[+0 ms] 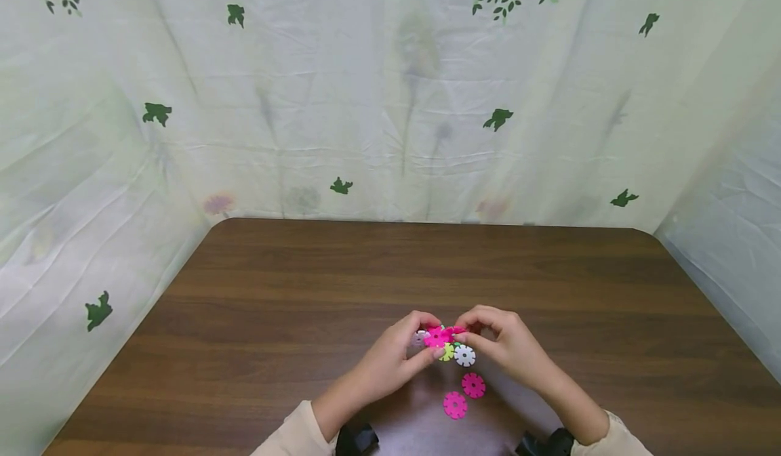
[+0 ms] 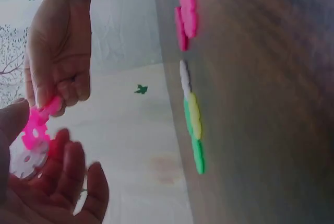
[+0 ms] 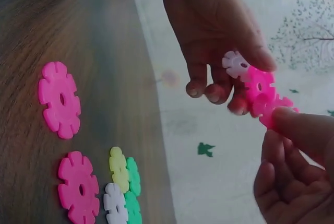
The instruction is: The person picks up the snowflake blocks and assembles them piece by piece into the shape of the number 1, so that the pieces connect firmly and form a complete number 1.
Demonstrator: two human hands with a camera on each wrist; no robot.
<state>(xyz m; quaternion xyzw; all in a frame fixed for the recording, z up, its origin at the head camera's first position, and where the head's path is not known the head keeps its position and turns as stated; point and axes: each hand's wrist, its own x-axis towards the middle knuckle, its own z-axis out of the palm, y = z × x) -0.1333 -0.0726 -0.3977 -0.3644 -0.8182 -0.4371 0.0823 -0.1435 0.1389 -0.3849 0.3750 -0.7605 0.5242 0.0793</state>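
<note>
Above the table both hands meet at a small chain of notched plastic discs. My left hand pinches a pink disc between thumb and fingers; a white disc is attached to that disc, on the palm side. Thumb and fingertips of my right hand pinch another pink disc, which meets the first pink one at an angle. Whether their slots are fully locked I cannot tell. On the table below lie two loose pink discs, the nearer and the farther.
Just beyond the pink pair lie a white disc, a yellow disc and two green discs, one green disc beside the yellow. A wooden table spreads around them. Behind it hangs a pale curtain with leaf prints.
</note>
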